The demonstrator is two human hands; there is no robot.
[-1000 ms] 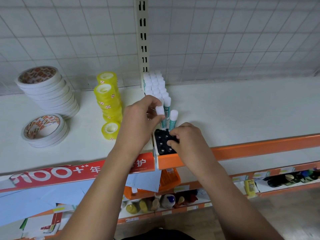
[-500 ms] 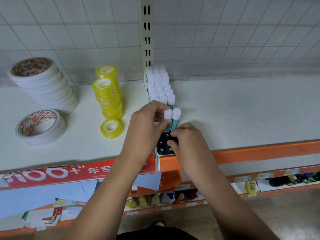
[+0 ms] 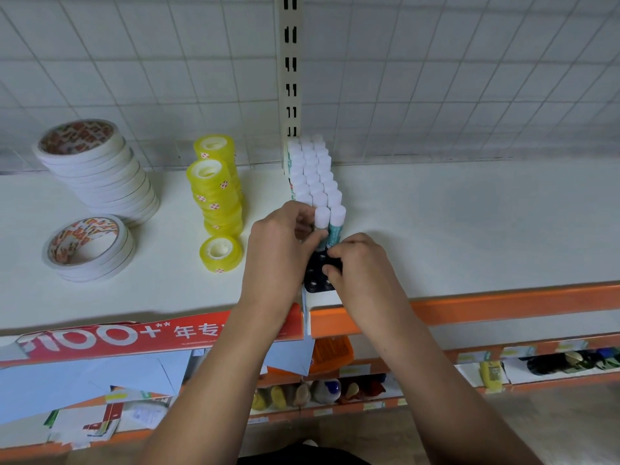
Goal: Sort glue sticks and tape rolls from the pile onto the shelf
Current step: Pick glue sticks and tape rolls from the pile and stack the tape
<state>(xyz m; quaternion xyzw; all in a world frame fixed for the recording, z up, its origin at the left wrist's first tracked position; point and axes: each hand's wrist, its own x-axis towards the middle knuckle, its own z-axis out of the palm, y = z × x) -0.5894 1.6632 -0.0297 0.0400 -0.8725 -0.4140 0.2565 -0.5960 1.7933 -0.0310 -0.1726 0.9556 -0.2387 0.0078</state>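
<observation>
Now left hand (image 3: pixel 280 253) pinches glue stick (image 3: pixel 322 217); right hand (image 3: pixel 357 263) grips tray (image 3: pixel 314 282)

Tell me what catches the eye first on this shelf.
Both hands meet mid-shelf: the left hand pinches the front glue stick of a long white-capped row, while the right hand grips the black tray at its near end. To the left stand a yellow tape stack and a wider white tape stack.

The shelf (image 3: pixel 469 223) has lots of bare room to the right of the glue sticks (image 3: pixel 313 172). On the left, yellow tape rolls (image 3: pixel 214 193) stand close by, and big white tape rolls (image 3: pixel 97 169) fill the far left. A wire wall (image 3: pixel 436 78) blocks the back.
</observation>
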